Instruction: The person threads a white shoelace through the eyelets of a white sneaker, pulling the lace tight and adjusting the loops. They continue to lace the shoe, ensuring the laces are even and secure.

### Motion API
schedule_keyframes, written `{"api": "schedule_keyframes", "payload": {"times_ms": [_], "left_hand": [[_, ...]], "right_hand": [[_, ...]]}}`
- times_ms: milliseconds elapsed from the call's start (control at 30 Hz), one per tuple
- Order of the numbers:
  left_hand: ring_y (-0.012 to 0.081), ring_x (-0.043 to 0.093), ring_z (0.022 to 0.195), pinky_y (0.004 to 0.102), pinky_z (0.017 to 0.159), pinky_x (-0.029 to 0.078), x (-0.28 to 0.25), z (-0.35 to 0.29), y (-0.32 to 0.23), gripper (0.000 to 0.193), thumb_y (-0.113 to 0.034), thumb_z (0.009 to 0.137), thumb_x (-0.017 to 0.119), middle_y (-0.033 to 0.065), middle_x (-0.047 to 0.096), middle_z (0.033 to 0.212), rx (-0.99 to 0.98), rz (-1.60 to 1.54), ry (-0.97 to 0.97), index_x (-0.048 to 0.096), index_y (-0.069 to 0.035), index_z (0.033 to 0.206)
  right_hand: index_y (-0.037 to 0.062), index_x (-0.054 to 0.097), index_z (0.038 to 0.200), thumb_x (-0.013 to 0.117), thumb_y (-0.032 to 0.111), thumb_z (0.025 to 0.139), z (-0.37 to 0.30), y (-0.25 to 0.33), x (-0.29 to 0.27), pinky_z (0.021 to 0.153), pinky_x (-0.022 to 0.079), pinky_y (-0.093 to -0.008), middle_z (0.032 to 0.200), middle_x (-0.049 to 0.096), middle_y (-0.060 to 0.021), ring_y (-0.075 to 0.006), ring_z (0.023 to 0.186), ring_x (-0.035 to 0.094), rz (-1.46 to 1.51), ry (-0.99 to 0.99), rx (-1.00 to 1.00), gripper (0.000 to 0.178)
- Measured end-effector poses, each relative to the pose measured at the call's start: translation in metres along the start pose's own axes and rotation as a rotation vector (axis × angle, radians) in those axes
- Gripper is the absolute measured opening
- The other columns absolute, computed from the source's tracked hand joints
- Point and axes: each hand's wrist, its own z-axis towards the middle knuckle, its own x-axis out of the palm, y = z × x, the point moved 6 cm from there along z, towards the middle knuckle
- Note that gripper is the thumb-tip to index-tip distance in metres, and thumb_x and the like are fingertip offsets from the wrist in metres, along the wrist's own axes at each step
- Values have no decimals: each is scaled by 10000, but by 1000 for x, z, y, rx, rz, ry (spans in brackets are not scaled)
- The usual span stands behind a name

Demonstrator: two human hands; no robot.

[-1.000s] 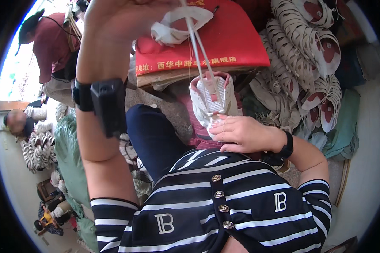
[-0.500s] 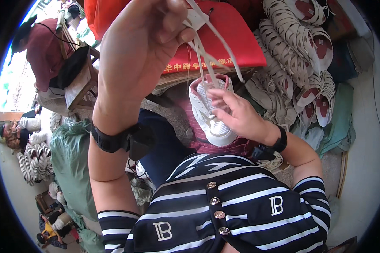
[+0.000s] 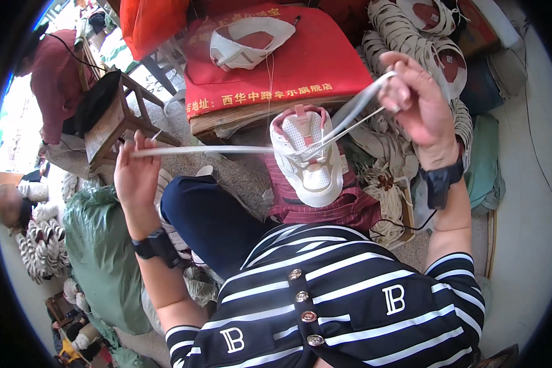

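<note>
A white sneaker (image 3: 321,190) with a pink lining rests on maroon striped cloth (image 3: 349,208) over my lap, its toe toward me. White shoelace (image 3: 208,149) runs out of its eyelets to both sides. Far to the left, my left hand (image 3: 138,187) is closed on one stretch of lace, pulled nearly straight and level. My right hand (image 3: 420,104), raised at the upper right, pinches the other stretch between bent fingers. That side rises at a slant as a flat band and a thinner strand. Both hands are apart from the shoe.
A white shoe upper (image 3: 251,55) lies on a red cloth (image 3: 343,55) over the low table beyond. Stacked shoe uppers (image 3: 405,37) stand at the right, above a box of loose laces (image 3: 389,208). A green plastic bag (image 3: 104,257) and wooden stool (image 3: 107,132) are at left.
My left hand has swung down and left from above the shoe, drawing its lace out sideways. My right hand has left the shoe and risen to the right with lace.
</note>
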Motion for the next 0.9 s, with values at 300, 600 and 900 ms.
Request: {"api": "schedule_keyframes", "payload": {"times_ms": [300, 600, 900], "left_hand": [[152, 311, 615, 304, 550, 265, -210, 97, -94, 271, -143, 1007, 424, 10, 361, 657, -80, -222, 101, 447, -92, 742], [89, 404, 633, 243, 549, 353, -225, 82, -125, 201, -197, 1068, 459, 6, 484, 791, 183, 351, 103, 584, -40, 1066], [67, 516, 770, 226, 645, 420, 4, -49, 122, 289, -190, 1079, 450, 36, 613, 964, 373, 1059, 499, 668, -2, 1108]], "right_hand": [[-34, 505, 1235, 505, -88, 930, -42, 31, -276, 463, 319, -238, 711, 442, -13, -95, 493, 368, 180, -752, 146, 309], [64, 592, 1052, 626, 100, 945, -129, 22, -441, 402, 285, -221, 712, 465, 28, -58, 510, 386, -104, -986, 115, 118], [19, 526, 1267, 602, 183, 1018, -35, -118, -84, 654, 461, -198, 1081, 718, -67, -52, 743, 604, -417, -323, 275, 307]]}}
